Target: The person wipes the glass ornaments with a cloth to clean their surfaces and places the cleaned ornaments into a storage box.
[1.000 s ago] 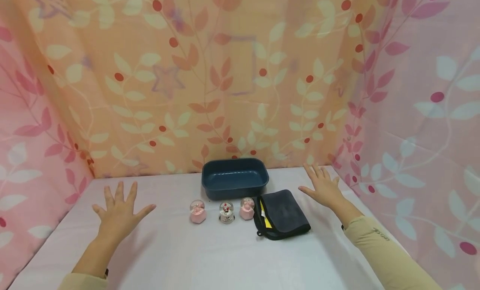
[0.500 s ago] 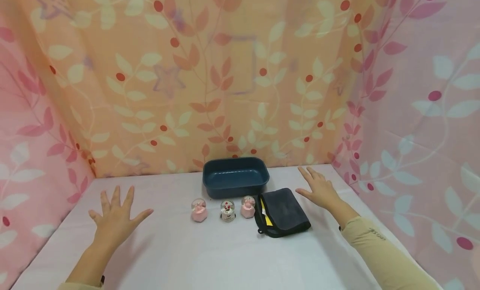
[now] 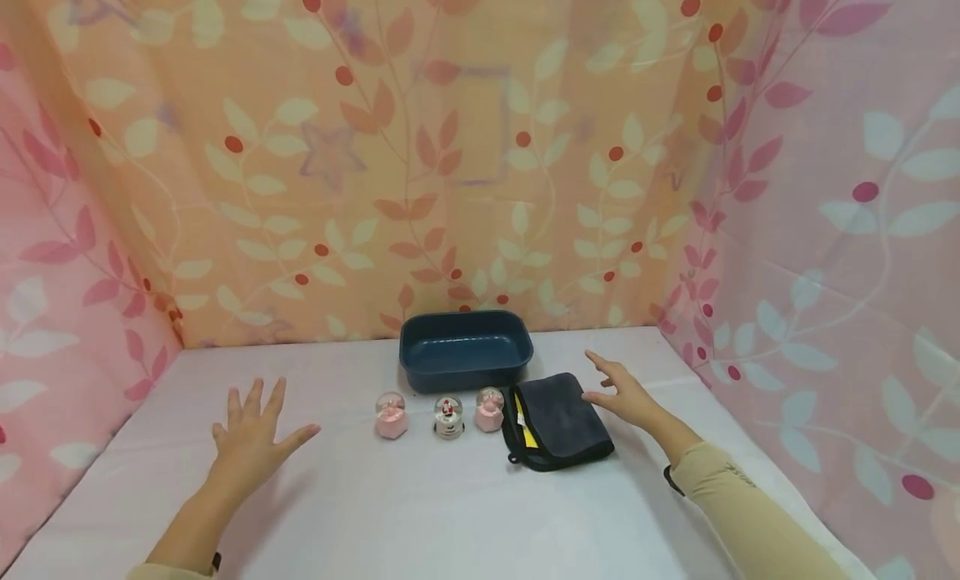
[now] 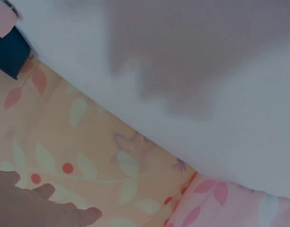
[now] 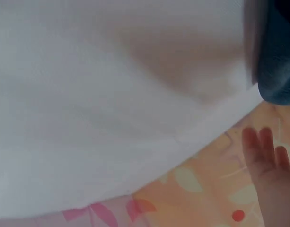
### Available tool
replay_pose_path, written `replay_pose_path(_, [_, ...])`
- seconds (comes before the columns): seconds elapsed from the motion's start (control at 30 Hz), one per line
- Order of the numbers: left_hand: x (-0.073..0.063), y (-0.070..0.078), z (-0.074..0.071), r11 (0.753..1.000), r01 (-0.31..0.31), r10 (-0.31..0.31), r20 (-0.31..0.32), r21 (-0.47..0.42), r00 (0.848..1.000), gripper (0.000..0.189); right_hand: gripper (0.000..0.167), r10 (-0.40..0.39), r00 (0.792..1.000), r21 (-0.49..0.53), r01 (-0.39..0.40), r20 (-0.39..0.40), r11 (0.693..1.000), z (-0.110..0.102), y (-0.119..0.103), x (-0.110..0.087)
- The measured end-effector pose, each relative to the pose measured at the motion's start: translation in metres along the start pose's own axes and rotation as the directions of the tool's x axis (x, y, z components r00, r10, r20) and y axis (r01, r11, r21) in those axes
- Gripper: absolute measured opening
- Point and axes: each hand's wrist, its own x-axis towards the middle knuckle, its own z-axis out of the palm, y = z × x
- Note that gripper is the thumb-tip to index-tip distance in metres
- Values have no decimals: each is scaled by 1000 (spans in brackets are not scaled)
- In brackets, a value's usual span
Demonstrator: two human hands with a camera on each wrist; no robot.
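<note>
My left hand (image 3: 251, 438) hovers over the left side of the table, fingers spread and holding nothing. My right hand (image 3: 626, 397), its fingers loosely bent, is just right of a dark grey zip pouch (image 3: 566, 417) that shows a yellow strip in its opening. Left of the pouch, three small snow globes stand in a row: a pink one (image 3: 392, 416), a white one with a red figure (image 3: 448, 418) and another pink one (image 3: 489, 410). Behind them sits a dark blue rectangular dish (image 3: 466, 352), which also shows at the edge of both wrist views.
A white cloth covers the table (image 3: 420, 513). An orange leaf-patterned curtain (image 3: 450, 188) hangs along its back edge, with pink curtains at the left (image 3: 52, 313) and right (image 3: 847, 255).
My right hand has moved left and slightly down toward the pouch, its fingers bending more. My left hand has shifted a little right. The globes, dish and pouch have stayed put.
</note>
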Motion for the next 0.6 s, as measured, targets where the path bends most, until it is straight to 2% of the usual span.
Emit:
replay_pose_path(0.1, [0,1,7,1000,-5,5,20,-17,1000,95,76,85,993,110,-94,82,989,5,5,-5])
replay_pose_path(0.17, [-1,2,11,999,-7,8,31,-36,999,96,77,160,976,176,-184,146,967,7,6,-8])
replay_pose_path(0.33, [-2,1,18,996,-2,6,47,-87,999,96,78,297,918,315,-372,262,873,11,8,-8])
replay_pose_path(0.43, [-1,-1,19,996,10,-5,59,-86,998,97,80,347,888,384,-446,301,809,15,10,-5])
replay_pose_path(0.6, [3,-4,18,999,4,-2,44,-34,999,93,82,370,871,439,-484,323,757,23,12,0])
